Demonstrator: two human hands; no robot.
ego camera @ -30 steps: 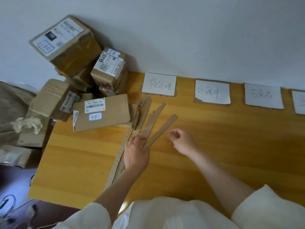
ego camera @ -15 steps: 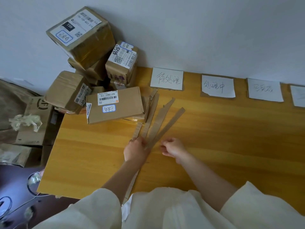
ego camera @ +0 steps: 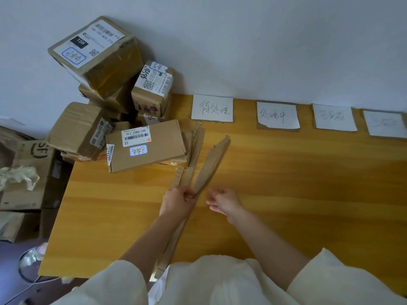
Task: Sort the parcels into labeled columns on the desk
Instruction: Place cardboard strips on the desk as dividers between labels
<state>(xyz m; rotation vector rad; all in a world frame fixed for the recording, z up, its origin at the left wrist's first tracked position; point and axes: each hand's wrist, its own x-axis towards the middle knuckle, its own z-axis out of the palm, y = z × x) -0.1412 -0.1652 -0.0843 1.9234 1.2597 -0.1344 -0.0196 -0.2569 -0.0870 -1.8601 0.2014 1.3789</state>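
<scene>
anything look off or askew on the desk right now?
Yes. The brown cardboard parcels are heaped unsorted in the far-left corner, the large top box tilted against the wall. The wooden desk below the white paper labels holds no parcels. The left hand grips torn cardboard strips fanned unevenly.

Read "507-P802 170" on the flat brown cardboard parcel (ego camera: 147, 148) beyond the fingers; "15H" on the large taped cardboard box (ego camera: 94, 56) farther up-left.

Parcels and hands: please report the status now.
Left hand pinching cardboard strips; right hand empty, fingers curled beside them. Parcels unsorted, piled at desk's left corner. Four labels along wall, columns bare.
</scene>
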